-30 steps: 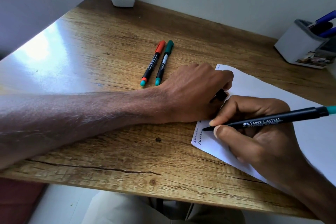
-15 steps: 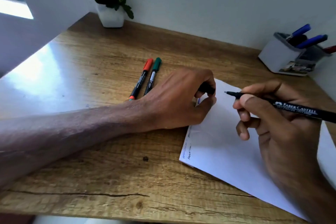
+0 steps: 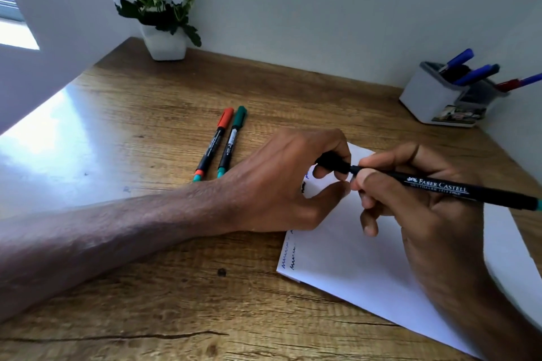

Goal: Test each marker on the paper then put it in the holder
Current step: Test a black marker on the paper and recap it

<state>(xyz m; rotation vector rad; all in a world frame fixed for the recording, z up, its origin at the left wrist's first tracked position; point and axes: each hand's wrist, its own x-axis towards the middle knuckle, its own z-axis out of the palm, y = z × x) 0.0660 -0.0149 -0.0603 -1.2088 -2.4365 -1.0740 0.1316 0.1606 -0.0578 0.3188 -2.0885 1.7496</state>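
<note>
On the bench [image 3: 132,243] at left, a red marker [image 3: 214,145] and a green marker [image 3: 232,142] lie capped side by side, probably yet to be tested; the left hand [image 3: 281,184] rests by the paper [image 3: 352,258], fingers pinching a black cap [image 3: 333,162]; the right hand [image 3: 416,208] grips the black marker [image 3: 440,187], tip at the cap's mouth; hold both in one line and push straight until seated; far right, the white holder [image 3: 425,97] carries several blue pens [image 3: 475,75].
</note>
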